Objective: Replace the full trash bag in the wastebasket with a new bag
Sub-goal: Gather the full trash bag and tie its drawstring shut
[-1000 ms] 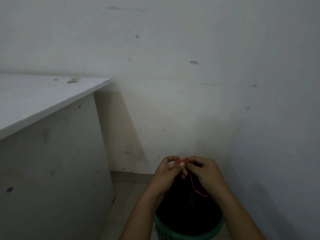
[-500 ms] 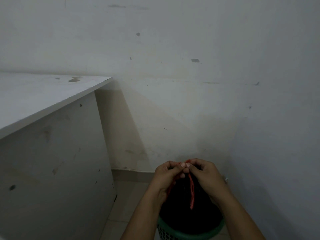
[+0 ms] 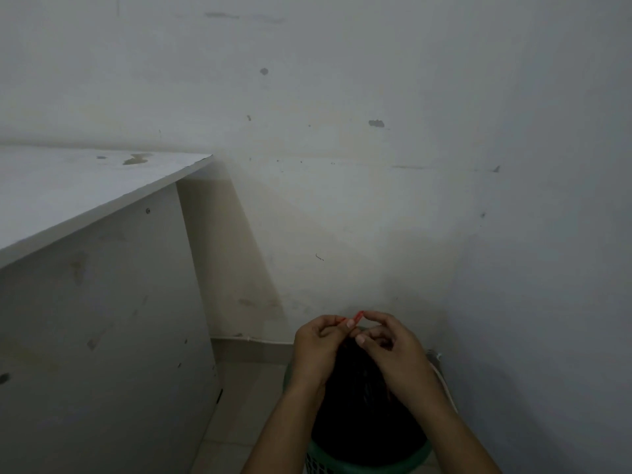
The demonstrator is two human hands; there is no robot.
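We see a black trash bag (image 3: 362, 415), dark and softly creased, bulging in a rounded mound above a green plastic wastebasket (image 3: 345, 465) with a lattice wall, standing on the tiled floor (image 3: 239, 405) in a corner. Above the bag's gathered neck, both hands meet. The left hand (image 3: 316, 350) and right hand (image 3: 393, 350) each have the grip clamped on a thin red drawstring (image 3: 357, 317), pinched between thumb and fingertips; only a short red piece shows between them. To the left stands a white counter (image 3: 85, 193), flat-topped, stained and scuffed. Marked white walls (image 3: 342, 200) close in behind and to the right.
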